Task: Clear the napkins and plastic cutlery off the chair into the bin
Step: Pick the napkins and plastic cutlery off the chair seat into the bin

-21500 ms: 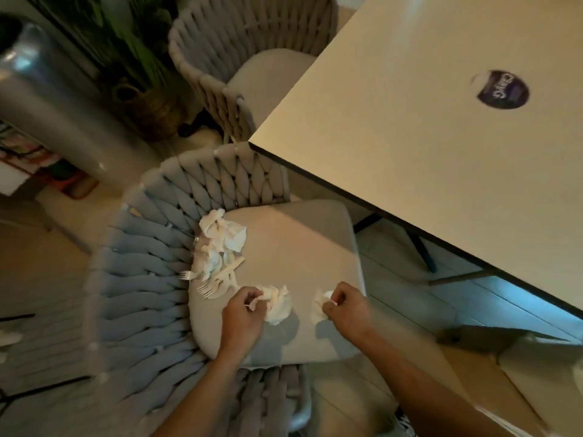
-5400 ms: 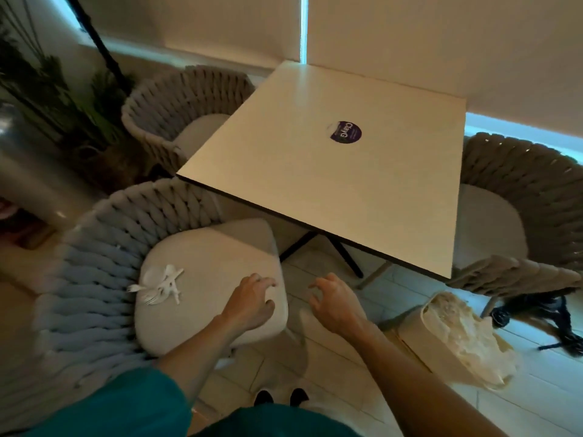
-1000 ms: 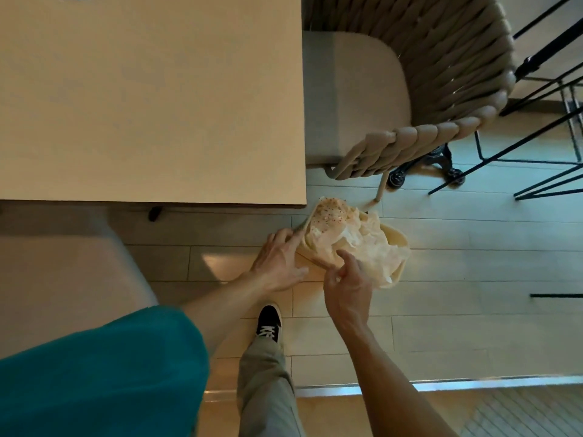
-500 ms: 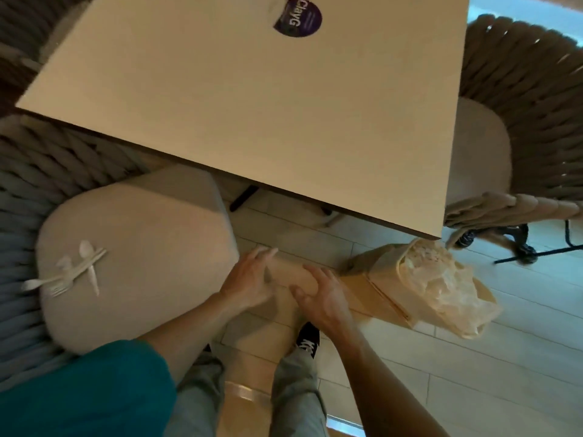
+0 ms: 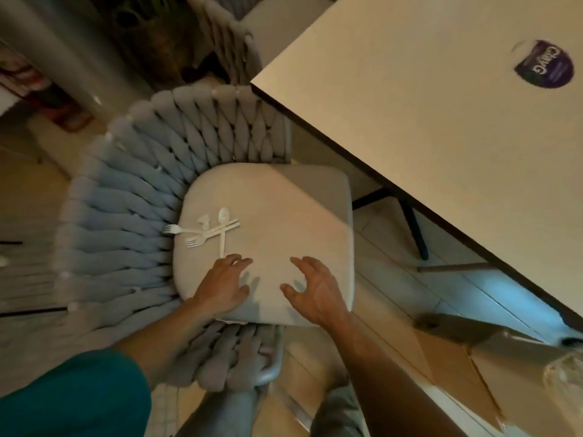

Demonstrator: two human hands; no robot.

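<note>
Several white plastic forks and spoons (image 5: 208, 230) lie in a loose crossed pile on the left side of the chair cushion (image 5: 284, 216), close to the woven backrest (image 5: 132, 197). My left hand (image 5: 222, 285) is over the near edge of the cushion, fingers spread loosely and holding nothing, fingertips just short of the end of one handle. My right hand (image 5: 315, 290) is beside it over the cushion, fingers wide and slightly bent, also empty. The bin (image 5: 564, 383) shows only partly at the lower right, on the floor, well apart from the cutlery. A table (image 5: 441, 121) with a round purple sticker (image 5: 544, 64) stands to the right of the chair.
</note>
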